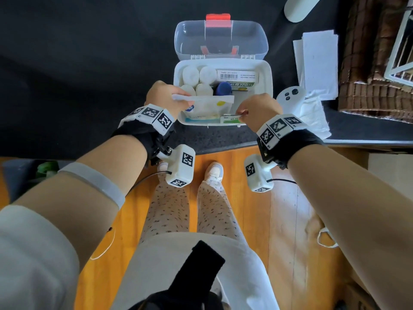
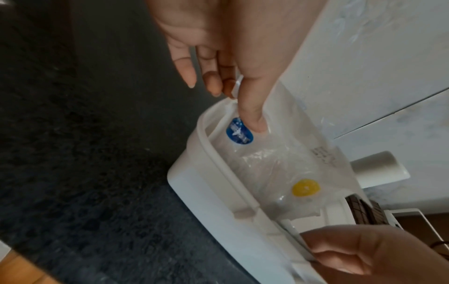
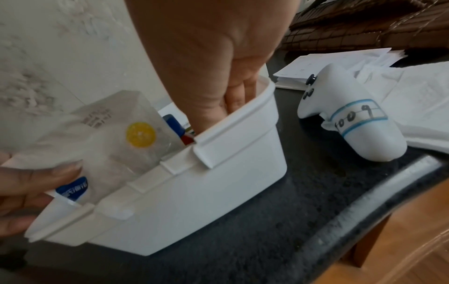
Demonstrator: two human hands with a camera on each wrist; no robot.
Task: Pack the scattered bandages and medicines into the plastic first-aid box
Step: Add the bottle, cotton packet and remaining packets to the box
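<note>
The white first-aid box (image 1: 267, 70) stands with its clear lid (image 1: 221, 36) open on the dark counter. Inside lie white bandage rolls (image 1: 199, 74), a blue-capped bottle (image 1: 223, 88) and a green medicine carton (image 1: 242, 86). My left hand (image 1: 178, 97) pinches the top edge of a clear plastic bag (image 1: 210, 106) with a blue and a yellow sticker. The bag stands upright in the box's front part (image 2: 267, 163), thumb on its near face (image 2: 251, 117). My right hand (image 1: 242, 113) reaches into the front right corner (image 3: 228, 107) and pinches a thin white-and-green packet (image 1: 230, 120).
A white game controller (image 1: 290, 97) lies just right of the box, beside crumpled tissue (image 1: 315, 117) and stacked papers (image 1: 317, 61). A brown woven mat (image 1: 366, 52) fills the far right. The counter edge (image 1: 223, 148) runs just in front of the box.
</note>
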